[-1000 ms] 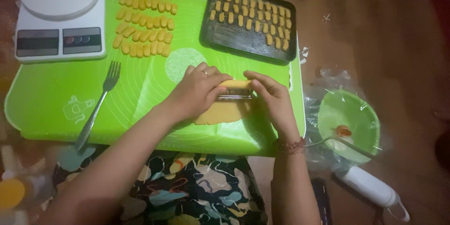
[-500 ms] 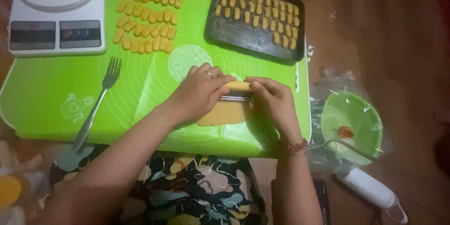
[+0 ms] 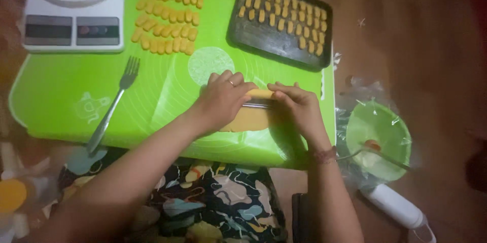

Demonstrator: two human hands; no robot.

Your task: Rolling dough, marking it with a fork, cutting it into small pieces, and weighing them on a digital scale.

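A flat slab of yellow dough (image 3: 251, 117) lies on the green mat (image 3: 152, 96). Across its far part runs a thin metal blade (image 3: 256, 104). My left hand (image 3: 223, 98) presses on the blade's left end and my right hand (image 3: 299, 106) on its right end. Several small dough pieces (image 3: 165, 17) sit in rows on the mat's far side. A dark baking tray (image 3: 279, 45) at the far right holds several more pieces.
A white kitchen scale (image 3: 73, 10) stands at the far left. A metal fork (image 3: 111, 103) lies on the mat's left half. A green bowl (image 3: 378, 139) with a utensil sits on plastic wrap to the right. A white bottle (image 3: 393, 205) lies below it.
Both hands stay on the blade over the dough slab. The view has shifted slightly; nothing else has visibly moved.
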